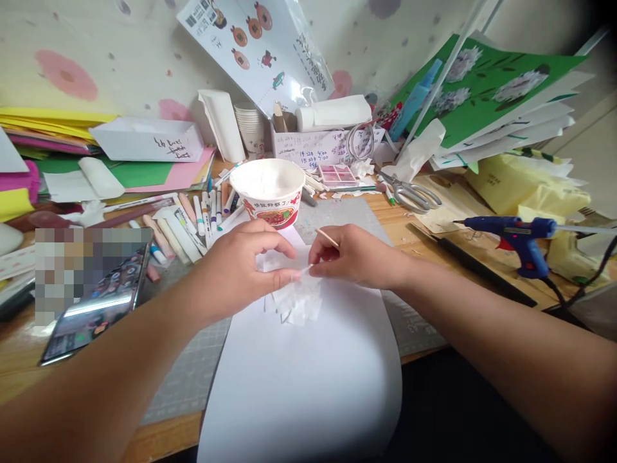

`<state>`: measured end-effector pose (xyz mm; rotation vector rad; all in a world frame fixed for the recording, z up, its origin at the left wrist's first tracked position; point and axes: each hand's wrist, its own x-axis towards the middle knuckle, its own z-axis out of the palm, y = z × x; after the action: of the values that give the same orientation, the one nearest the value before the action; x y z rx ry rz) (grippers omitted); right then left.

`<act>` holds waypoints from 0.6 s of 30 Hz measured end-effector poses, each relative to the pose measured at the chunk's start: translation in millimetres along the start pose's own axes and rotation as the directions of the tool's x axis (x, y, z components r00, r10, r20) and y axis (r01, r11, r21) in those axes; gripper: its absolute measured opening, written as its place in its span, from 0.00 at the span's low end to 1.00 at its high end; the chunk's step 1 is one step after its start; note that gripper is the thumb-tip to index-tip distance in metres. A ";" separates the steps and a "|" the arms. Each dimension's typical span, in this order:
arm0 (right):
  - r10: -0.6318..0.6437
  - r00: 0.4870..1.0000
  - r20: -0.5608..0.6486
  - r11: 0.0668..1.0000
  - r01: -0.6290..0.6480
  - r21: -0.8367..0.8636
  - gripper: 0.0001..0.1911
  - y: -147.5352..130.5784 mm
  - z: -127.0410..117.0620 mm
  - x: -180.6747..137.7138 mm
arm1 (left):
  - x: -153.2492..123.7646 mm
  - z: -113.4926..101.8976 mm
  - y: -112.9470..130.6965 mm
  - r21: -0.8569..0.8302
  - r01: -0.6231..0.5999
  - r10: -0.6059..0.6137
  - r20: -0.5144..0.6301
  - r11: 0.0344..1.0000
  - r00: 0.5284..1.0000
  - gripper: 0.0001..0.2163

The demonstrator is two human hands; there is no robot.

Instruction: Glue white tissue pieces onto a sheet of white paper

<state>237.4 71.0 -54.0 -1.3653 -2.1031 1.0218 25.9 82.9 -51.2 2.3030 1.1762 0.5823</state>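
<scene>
My left hand (250,267) curves over the paper, its thumb and index finger apart in a C shape. The thumb tip touches the edge of a ruffled bunch of white tissue pieces (299,305). My right hand (354,257) is closed, with a thin wooden stick (328,238) poking up between its fingers. Its thumb and index fingertip press together at the top of the tissue bunch. A large white paper sheet (308,379) lies beneath both hands and hangs over the table's front edge. Just beyond the hands stands a white paper bowl (274,202) with a red printed band.
A phone (99,299) and several markers (207,209) lie to the left. On the right are scissors (409,193), a blue glue gun (518,235) with its cord, and a long black object (482,267). A grey cutting mat (183,373) lies under the sheet.
</scene>
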 end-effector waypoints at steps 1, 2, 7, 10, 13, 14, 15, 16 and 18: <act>0.025 1.000 -0.008 0.997 -0.024 0.067 0.03 -3.8 2.8 1.8 | -0.2 -0.1 0.8 -0.005 0.005 -0.005 0.015 1.000 1.000 0.10; 0.047 0.999 -0.008 0.992 -0.046 0.119 0.03 -7.1 5.9 3.7 | -0.3 -0.2 1.5 -0.003 0.027 -0.027 0.030 1.000 0.999 0.09; 0.063 0.998 -0.014 0.964 -0.057 0.260 0.05 -9.7 10.5 6.5 | 0.5 -2.2 1.8 0.040 0.203 -0.206 0.083 0.978 0.975 0.08; -0.016 0.996 -0.092 0.933 0.048 0.357 0.17 -3.2 1.1 -1.4 | 1.1 -2.8 -0.1 0.045 0.227 -0.231 0.142 0.973 0.963 0.07; -0.120 0.967 -0.224 0.950 0.177 0.257 0.26 -0.5 -6.6 -13.6 | 1.7 -0.6 -1.0 0.081 0.239 -0.249 0.161 0.968 0.955 0.07; -0.150 0.953 -0.262 0.959 0.205 0.197 0.26 -0.9 -6.7 -17.7 | 2.1 0.6 -0.8 0.117 0.239 -0.255 0.152 0.964 0.955 0.07; -0.179 0.941 -0.288 0.963 0.228 0.144 0.25 -1.8 -5.3 -21.4 | 2.6 1.7 -0.3 0.162 0.233 -0.257 0.142 0.959 0.956 0.06; -0.210 0.930 -0.302 0.962 0.251 0.105 0.23 -2.6 -2.4 -24.6 | 3.1 2.8 0.3 0.205 0.225 -0.255 0.132 0.953 0.958 0.06; -0.280 0.912 -0.299 0.951 0.306 0.042 0.17 -3.0 6.2 -29.0 | 4.3 4.5 1.7 0.271 0.206 -0.246 0.124 0.940 0.961 0.06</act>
<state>243.6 41.9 -54.6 -1.0428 -1.9422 0.7315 31.8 84.6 -53.1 2.3232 1.4857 0.1691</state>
